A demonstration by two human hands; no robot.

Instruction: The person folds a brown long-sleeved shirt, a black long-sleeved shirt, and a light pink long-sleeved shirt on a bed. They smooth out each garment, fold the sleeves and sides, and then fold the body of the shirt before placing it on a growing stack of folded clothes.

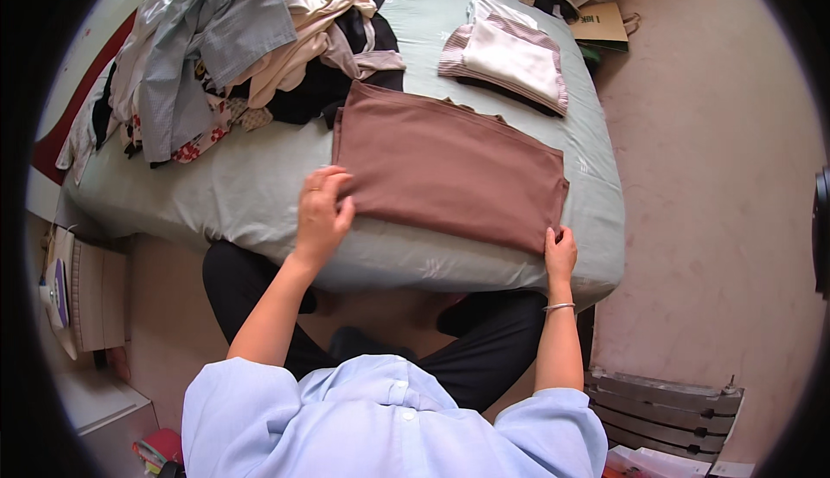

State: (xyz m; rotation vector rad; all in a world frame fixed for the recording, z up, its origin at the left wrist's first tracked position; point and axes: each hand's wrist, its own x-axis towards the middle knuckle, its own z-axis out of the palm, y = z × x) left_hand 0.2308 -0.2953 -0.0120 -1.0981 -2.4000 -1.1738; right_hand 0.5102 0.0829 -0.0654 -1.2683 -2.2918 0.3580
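A brown garment [454, 167], folded into a wide rectangle, lies at a slant near the front edge of the bed. Its exact kind is hidden by the folding, and small bits of cloth stick up along its far edge. At its left edge is my left hand [322, 219], thumb and fingers apart and slightly blurred, with the fingertips by the cloth. My right hand [560, 255] pinches the near right corner, thumb against fingers.
A bed with a pale green sheet [233, 197] stands before me. Loose clothes [251, 46] are heaped at its far left; folded clothes [510, 56] are stacked at the far right. A paper bag [603, 27] stands beyond, a slatted metal rack [666, 413] at the lower right.
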